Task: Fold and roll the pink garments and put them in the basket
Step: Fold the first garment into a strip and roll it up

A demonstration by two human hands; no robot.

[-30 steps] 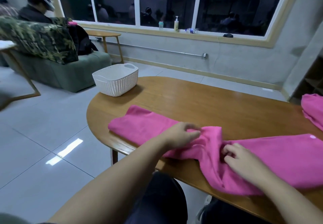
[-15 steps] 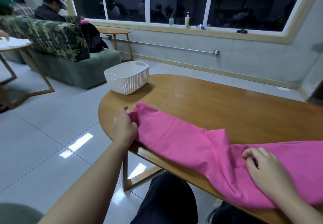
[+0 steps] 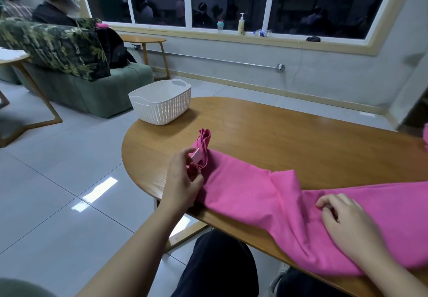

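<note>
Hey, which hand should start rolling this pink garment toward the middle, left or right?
Left, probably. The left hand already pinches the bunched end of the pink garment at the table's rounded end, nearest the basket. The right hand rests mid-cloth, better placed to hold it flat.

Dim indoor light, floor glare, perhaps slight edge warping

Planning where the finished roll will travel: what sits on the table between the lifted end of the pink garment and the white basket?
Nothing: in the head view only bare wooden table separates the pink garment from the white basket.
</note>
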